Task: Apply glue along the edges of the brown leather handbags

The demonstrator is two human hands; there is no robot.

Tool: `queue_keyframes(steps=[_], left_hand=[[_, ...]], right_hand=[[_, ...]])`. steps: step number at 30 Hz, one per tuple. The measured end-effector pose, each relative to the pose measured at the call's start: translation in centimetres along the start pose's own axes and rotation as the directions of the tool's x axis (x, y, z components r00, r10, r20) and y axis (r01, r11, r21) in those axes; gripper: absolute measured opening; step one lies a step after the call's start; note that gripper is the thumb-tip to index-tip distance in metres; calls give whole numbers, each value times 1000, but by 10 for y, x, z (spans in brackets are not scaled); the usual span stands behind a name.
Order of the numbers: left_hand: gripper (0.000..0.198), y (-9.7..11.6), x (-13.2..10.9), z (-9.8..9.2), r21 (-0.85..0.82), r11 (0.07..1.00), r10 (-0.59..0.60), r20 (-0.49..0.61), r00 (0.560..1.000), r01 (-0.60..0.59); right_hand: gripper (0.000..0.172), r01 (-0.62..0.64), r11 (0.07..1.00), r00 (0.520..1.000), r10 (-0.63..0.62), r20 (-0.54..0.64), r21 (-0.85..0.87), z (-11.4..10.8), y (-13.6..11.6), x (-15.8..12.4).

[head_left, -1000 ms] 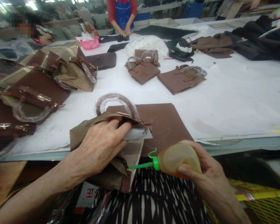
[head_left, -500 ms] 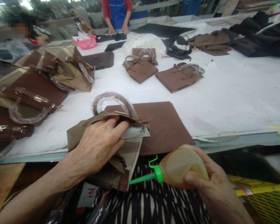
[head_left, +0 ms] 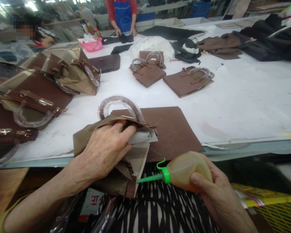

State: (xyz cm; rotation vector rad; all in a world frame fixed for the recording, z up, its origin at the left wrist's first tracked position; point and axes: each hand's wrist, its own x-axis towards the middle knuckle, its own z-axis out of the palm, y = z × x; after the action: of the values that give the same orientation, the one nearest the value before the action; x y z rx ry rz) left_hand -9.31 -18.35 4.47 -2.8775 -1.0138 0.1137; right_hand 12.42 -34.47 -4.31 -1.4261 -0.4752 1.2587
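Observation:
My left hand (head_left: 109, 145) grips the olive-brown lining of a brown bag (head_left: 86, 137) at the table's front edge, its fingertips hidden in the folds. A plastic-wrapped handle (head_left: 121, 103) stands up behind the fingers. Wrapped in my right hand (head_left: 212, 187) is a squeeze bottle (head_left: 188, 171) of amber liquid, lying sideways. Its green nozzle (head_left: 150, 178) points left, the tip at the edge of a pale strip (head_left: 142, 157) on the bag. Beneath the bag, a flat brown panel (head_left: 173, 129) lies on the table.
Brown bags (head_left: 46, 97) crowd the table's left side. Two smaller bags (head_left: 147, 74) (head_left: 186, 81) lie farther back. A pink basket (head_left: 91, 45), a white plastic bag (head_left: 152, 47) and black fabric (head_left: 269, 38) are beyond. A person in a blue apron (head_left: 123, 16) stands across the table.
The nozzle tip has moved slightly up along the strip's edge, and the bottle is a little more level. My left hand keeps its hold; the whole view has shifted slightly.

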Motion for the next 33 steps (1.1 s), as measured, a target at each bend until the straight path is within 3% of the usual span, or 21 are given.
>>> queue_keyframes(steps=[6,10,16,22,27,33], left_hand=[[25,0,2,0,0,1000,-18,18,1000,18],[24,-1,3,0,-8,1000,-18,20,1000,18],[22,-1,4,-3,-4,1000,-5,3,1000,5],[23,-2,3,-4,-16,1000,7,-9,1000,-7],[22,-12,10,-6,-29,1000,6,-13,1000,-7],[19,-28,33,-12,-95,995,25,5,1000,-24]], right_hand=[[54,-63,998,998,63,3,-17,-1,1,-8],[59,-67,994,994,59,-89,-82,7,-12,-21],[61,83,955,970,-143,-197,-284,17,-28,-28],[56,233,799,952,-305,-39,-554,7,-22,4],[50,392,619,879,-471,77,-680,8,-18,33],[40,632,353,680,-681,274,-690,8,-15,50]])
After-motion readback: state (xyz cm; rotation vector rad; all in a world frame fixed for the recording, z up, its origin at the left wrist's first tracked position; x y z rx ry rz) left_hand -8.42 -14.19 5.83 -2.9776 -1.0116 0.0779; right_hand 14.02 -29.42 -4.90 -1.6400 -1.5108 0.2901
